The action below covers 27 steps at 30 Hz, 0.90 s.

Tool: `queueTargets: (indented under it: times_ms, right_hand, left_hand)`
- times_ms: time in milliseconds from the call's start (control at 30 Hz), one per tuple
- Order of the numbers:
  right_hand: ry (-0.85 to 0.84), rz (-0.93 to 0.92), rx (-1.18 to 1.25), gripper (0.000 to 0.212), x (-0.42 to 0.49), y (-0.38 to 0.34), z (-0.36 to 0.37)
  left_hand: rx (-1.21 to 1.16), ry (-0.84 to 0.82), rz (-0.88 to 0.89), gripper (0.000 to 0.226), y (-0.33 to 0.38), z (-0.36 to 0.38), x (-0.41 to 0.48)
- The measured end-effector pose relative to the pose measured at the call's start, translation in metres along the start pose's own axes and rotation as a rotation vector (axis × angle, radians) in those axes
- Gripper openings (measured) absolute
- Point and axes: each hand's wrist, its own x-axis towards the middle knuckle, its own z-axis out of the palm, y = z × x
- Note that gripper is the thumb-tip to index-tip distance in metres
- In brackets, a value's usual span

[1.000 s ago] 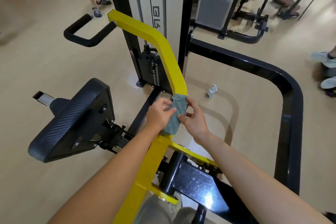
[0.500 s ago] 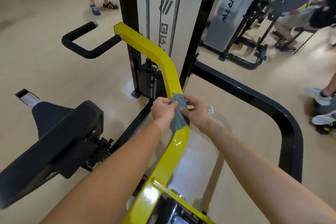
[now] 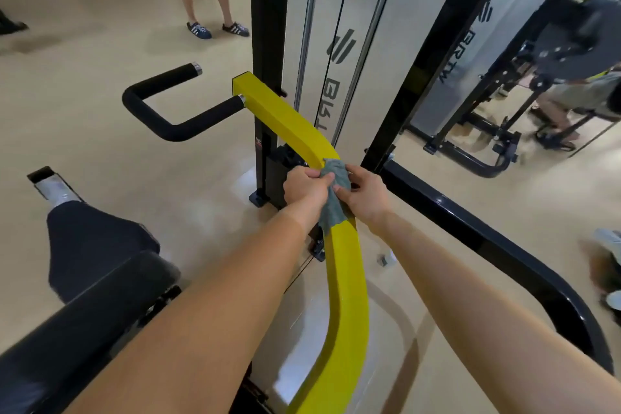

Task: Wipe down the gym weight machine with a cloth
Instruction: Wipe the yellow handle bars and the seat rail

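Observation:
A grey cloth point(image 3: 332, 198) is wrapped over the bend of the machine's yellow arm point(image 3: 346, 286). My left hand point(image 3: 304, 186) grips the cloth from the left side of the arm. My right hand point(image 3: 364, 193) pinches it from the right side. The yellow arm rises away from me to its square end point(image 3: 245, 86), where a black foam handle point(image 3: 161, 118) sticks out to the left. Behind it stands the black-framed weight tower point(image 3: 336, 44) with silver panels.
A black padded seat point(image 3: 90, 279) lies at the lower left. A black tubular frame point(image 3: 497, 245) curves along the right. A small spray bottle point(image 3: 386, 259) lies on the floor. A person's legs point(image 3: 208, 3) stand at the back; other people and machines are at the right.
Both hands with the cloth have slid up the yellow arm, from its lower straight part to the bend. The view has lifted, showing more of the tower.

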Motion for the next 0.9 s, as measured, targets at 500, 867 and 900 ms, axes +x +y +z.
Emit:
queueTargets:
  times_ms: [500,867,900]
  right_hand:
    - [-0.168,-0.317,-0.246,0.042,0.131,-0.071,0.031]
    - [-0.413,-0.397,-0.275,0.058,0.201,-0.138,0.062]
    - [-0.44,-0.39,-0.273,0.06,0.205,-0.143,0.065]
  left_hand:
    - [-0.679,0.203,-0.105,0.019,0.031,-0.028,0.103]
    - [-1.274,0.132,-0.171,0.029,0.038,-0.054,0.153]
    - [-1.272,0.109,-0.166,0.033,0.038,-0.054,0.157]
